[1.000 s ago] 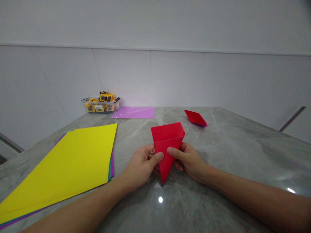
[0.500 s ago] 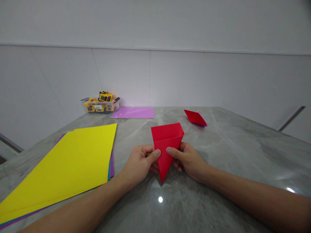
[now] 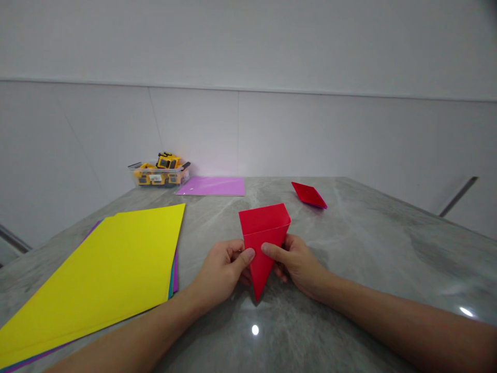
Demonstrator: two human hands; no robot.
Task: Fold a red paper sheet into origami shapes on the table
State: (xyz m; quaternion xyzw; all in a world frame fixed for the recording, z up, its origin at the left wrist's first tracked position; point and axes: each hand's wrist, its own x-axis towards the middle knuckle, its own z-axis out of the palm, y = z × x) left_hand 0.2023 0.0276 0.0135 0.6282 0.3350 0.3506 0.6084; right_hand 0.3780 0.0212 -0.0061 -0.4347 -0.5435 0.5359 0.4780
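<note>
Red paper [image 3: 258,267] partly covered, yellow sheet [image 3: 112,274] cut off, label [image 3: 155,177] unreadable

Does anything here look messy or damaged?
Nothing looks spilled or damaged. Only the left-hand paper stack is slightly untidy: purple edges and teal edges poke out unevenly beneath the yellow top sheet. The handheld red paper looks intact.

Coloured sheets [image 3: 108,264] on a marbled table [image 3: 361,254] before a white wall [image 3: 295,137] suggest an indoor craft spot.
</note>
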